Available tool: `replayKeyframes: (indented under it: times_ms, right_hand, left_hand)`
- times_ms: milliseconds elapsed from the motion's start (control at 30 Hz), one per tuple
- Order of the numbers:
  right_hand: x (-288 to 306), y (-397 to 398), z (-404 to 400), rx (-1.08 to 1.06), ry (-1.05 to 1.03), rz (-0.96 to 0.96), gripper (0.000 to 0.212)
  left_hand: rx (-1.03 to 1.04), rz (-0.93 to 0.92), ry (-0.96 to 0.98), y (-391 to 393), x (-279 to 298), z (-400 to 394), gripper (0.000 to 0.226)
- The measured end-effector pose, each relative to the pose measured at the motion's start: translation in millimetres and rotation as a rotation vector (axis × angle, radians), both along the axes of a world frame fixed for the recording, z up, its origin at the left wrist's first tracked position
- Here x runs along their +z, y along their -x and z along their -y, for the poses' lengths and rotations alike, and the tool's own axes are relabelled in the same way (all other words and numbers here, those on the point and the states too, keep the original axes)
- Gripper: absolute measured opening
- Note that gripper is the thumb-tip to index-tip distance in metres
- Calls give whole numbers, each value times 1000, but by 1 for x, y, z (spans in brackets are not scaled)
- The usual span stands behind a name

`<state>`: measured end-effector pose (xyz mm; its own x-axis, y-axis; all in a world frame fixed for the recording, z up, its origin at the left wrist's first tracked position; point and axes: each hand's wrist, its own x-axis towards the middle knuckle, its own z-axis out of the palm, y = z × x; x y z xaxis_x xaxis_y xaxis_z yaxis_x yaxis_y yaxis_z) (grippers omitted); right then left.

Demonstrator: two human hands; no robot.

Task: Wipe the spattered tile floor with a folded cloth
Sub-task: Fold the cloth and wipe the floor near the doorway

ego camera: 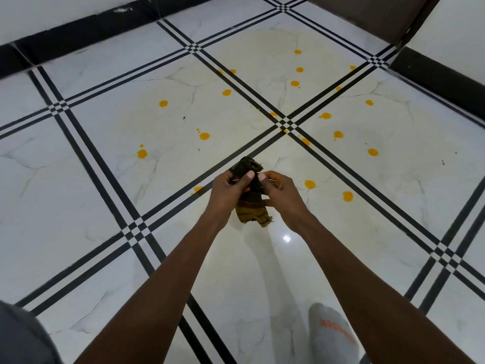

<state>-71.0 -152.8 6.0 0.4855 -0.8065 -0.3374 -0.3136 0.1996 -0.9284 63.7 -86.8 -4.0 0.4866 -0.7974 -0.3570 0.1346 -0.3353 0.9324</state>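
Note:
A small dark brown cloth (pixel 252 209) with a mustard-striped, frayed lower end is bunched between both hands above the floor. My left hand (pixel 231 187) grips its left side with the thumb pressed on top. My right hand (pixel 279 191) pinches its right side. The white marble-look tile floor (pixel 105 179) with black triple-line borders carries several orange-yellow drops, such as the one at left (pixel 142 153), one in the middle (pixel 204 136) and one near my right hand (pixel 310 184). A faint yellowish film covers the tiles around the drops.
A black skirting board (pixel 78 30) runs along the far wall. A dark brown panel (pixel 367 14) stands at the top right with more black skirting (pixel 441 77) beside it. My grey-socked foot (pixel 333 334) rests on the floor at lower right.

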Motion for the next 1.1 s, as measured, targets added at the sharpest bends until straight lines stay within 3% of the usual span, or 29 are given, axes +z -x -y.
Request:
replayKeyframes:
  times_ms: [167, 300, 400, 500, 733, 967, 1100]
  right_hand:
    - [-1, 1, -2, -120, -205, 125, 28]
    - [-5, 2, 1, -212, -204, 64, 28]
    - [-6, 6, 5, -213, -216, 43, 26]
    - [-3, 22, 14, -212, -61, -46, 29]
    - [43, 69, 47, -319, 357, -169, 29]
    - [74, 77, 55, -167, 766, -515, 28]
    - [27, 57, 33, 187, 567, -775, 20]
  left_hand:
    - [3, 145, -27, 6, 3, 3, 37]
    - [-20, 277, -14, 6, 1, 5, 25]
    - [92, 89, -23, 3, -2, 4, 24]
    - [195, -142, -39, -9, -6, -1, 32]
    - [-22, -144, -34, 12, -13, 10, 27]
    - [-18, -75, -76, 23, -30, 10, 22]
    - [-26, 40, -104, 13, -42, -5, 14]
